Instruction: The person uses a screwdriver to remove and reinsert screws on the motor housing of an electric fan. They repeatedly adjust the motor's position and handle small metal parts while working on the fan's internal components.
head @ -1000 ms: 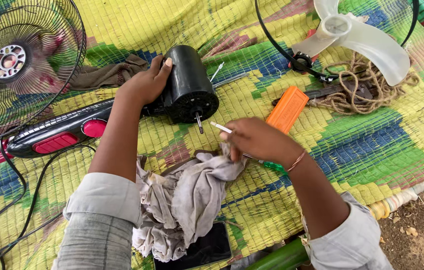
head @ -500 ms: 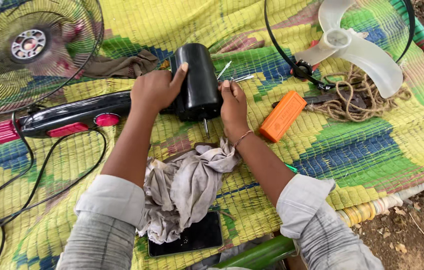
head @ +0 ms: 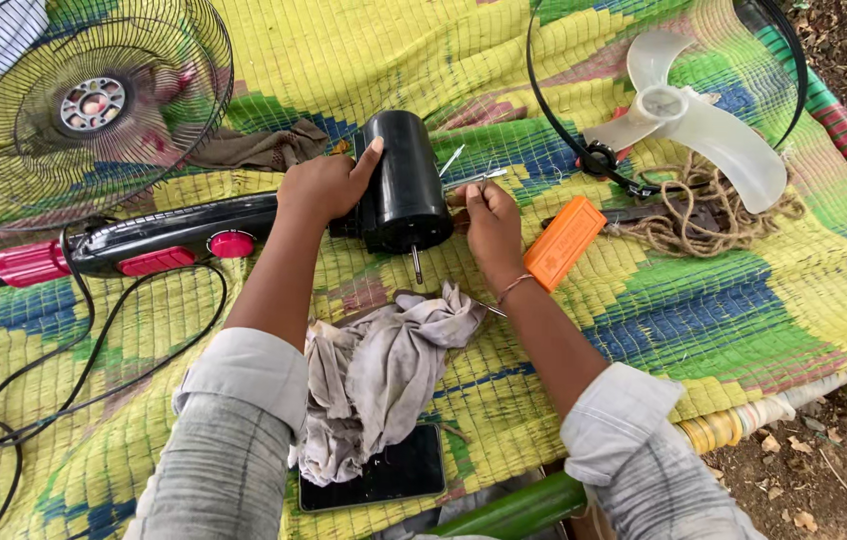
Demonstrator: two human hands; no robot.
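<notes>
My left hand [head: 322,187] grips the left side of a black cylindrical fan motor [head: 405,183] lying on a yellow, green and blue woven mat [head: 744,300]. The motor's thin shaft [head: 416,264] points toward me. My right hand [head: 491,222] is closed on a thin metal tool [head: 464,178] held against the motor's right side. The motor joins a black fan stand with red buttons [head: 159,245] stretching left. A grey rag [head: 384,370] lies bunched between my forearms.
A wire fan guard [head: 94,105] lies at the upper left, a white fan blade [head: 694,120] inside a black ring at the upper right. An orange box [head: 564,243], a rope bundle [head: 704,215], a brown cloth [head: 259,150], a black cable [head: 74,380] and a dark phone [head: 394,470] surround me.
My right hand rose from near the rag to the motor's right side with the thin tool. My left hand stayed on the motor. The view moved closer.
</notes>
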